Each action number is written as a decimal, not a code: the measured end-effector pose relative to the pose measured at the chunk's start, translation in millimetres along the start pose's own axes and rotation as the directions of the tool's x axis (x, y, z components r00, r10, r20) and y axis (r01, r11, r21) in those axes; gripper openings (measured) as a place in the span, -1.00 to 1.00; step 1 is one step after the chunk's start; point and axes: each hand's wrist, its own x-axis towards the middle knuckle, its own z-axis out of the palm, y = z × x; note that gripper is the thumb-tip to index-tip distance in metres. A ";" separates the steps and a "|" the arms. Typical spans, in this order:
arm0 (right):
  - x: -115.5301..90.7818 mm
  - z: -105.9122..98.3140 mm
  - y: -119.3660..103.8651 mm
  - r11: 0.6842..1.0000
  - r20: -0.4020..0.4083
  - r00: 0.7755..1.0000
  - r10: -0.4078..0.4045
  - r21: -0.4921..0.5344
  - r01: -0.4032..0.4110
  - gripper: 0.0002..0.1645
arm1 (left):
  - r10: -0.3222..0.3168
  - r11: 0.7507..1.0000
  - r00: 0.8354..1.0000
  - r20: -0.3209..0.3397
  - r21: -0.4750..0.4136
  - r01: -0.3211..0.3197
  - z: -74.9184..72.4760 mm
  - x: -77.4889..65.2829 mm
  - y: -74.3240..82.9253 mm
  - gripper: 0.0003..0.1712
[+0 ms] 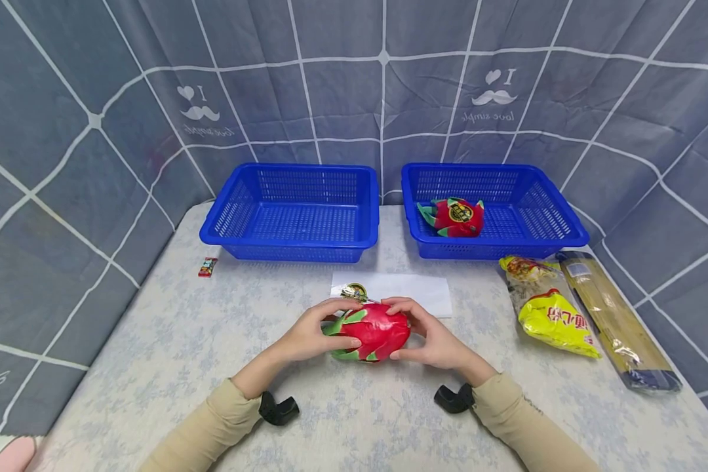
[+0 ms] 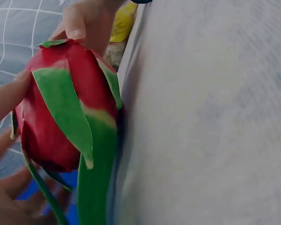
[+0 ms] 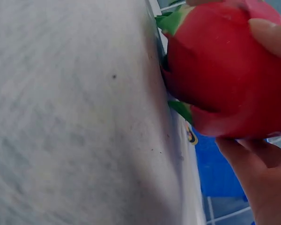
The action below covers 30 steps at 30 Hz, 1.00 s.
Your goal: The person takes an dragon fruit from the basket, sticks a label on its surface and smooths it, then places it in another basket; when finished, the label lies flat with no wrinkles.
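Observation:
A red dragon fruit (image 1: 383,333) with green leafy scales lies on its side at the table's middle. My left hand (image 1: 321,333) grips its leafy end, thumb toward me and fingers on the far side. On the round red end, my right hand (image 1: 427,333) holds it between thumb and fingers. The left wrist view shows the fruit's long green scales (image 2: 61,103) hanging down near the left fingers. In the right wrist view the right thumb (image 3: 274,37) presses the smooth red skin. Just behind the fruit lies white paper (image 1: 415,288) with a round black-and-yellow sticker (image 1: 354,292).
Two blue baskets stand at the back: a left basket (image 1: 289,252) and a right basket (image 1: 495,249) holding another dragon fruit (image 1: 463,216) with a label. A small red packet (image 1: 207,267) lies at left. At right are a yellow pasta bag (image 1: 554,314) and a long noodle pack (image 1: 616,318).

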 end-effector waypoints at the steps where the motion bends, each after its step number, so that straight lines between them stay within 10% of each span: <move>1: 0.7 0.9 -5.6 1.000 0.001 1.000 0.005 -0.020 -0.005 -0.25 | 0.030 1.000 0.999 -0.010 0.002 -0.030 -0.5 -0.8 5.3 -0.40; 6: 3.6 3.8 -32.1 0.987 -0.010 1.000 0.000 -0.162 -0.002 -0.22 | 0.130 0.991 0.990 -0.055 0.037 -0.128 1.8 -1.6 16.6 -0.43; 10: 4.5 3.9 -35.2 0.970 0.017 0.999 -0.035 -0.240 0.038 -0.26 | 0.120 0.992 0.991 -0.053 0.032 -0.118 7.0 0.1 -4.7 -0.33; 18: 1.5 -2.0 -16.8 0.997 0.066 0.996 0.061 -0.060 -0.057 -0.25 | 0.190 0.981 0.981 0.030 0.016 -0.191 -2.7 -1.7 -7.1 -0.47; 23: -0.7 -8.6 -1.7 0.992 0.085 0.988 0.129 -0.029 -0.127 -0.15 | 0.162 0.986 0.985 0.062 -0.047 -0.159 -13.8 -2.5 -8.2 -0.54; 30: 15.3 -29.4 -2.5 0.975 0.058 0.979 0.194 0.098 -0.199 -0.54 | 0.025 0.984 0.999 0.042 -0.180 -0.017 -37.8 11.9 -9.9 -0.66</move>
